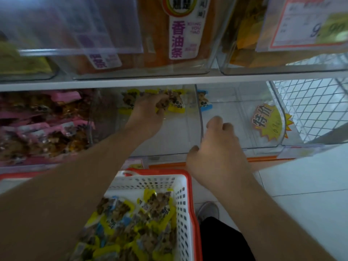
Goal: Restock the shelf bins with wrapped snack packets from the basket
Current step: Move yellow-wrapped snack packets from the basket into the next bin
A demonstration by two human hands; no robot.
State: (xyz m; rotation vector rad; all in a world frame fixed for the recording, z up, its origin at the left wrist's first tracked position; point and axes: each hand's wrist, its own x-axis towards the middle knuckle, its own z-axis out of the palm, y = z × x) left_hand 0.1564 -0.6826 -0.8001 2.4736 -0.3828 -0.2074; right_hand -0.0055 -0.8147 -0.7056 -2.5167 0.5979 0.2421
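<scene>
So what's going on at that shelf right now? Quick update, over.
Left hand deep in middle bin, on yellow packets. Right hand curled on the bin divider. Basket holds plenty more. Nothing blocking.

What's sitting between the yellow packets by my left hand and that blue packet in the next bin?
In the head view, only the clear bin divider stands between the yellow packets and the blue packet; no other packet lies there.
</scene>
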